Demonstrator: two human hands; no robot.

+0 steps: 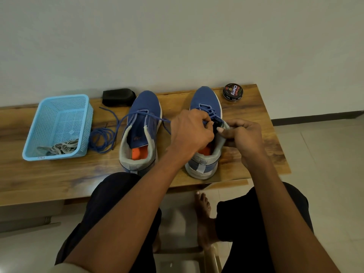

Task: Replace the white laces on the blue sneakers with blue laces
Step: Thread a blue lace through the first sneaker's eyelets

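Wood-grain counter (pixel 49 178) against a plain white wall (pixel 177 36), tiled floor (pixel 325 164) at right. Both blue sneakers (pixel 144 123) sit mid-frame; left hand (pixel 190 133) pinches the blue lace (pixel 110 131), right hand (pixel 243 135) grips the right sneaker's tongue.

The round black shoe-polish tin (pixel 232 92) at the wooden tabletop's (pixel 59 174) far right corner reads "Cherry" in white; small rim lettering includes "BLACK".

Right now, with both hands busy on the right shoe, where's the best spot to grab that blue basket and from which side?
Grip the blue basket by its near rim, coming from above at the front edge. It stands upright with its mouth open, the rim is a firm lip, and the mesh walls flare outward. The white laces lie low inside, so fingers hooked over the rim should clear them. The coiled blue lace crowds its right side.
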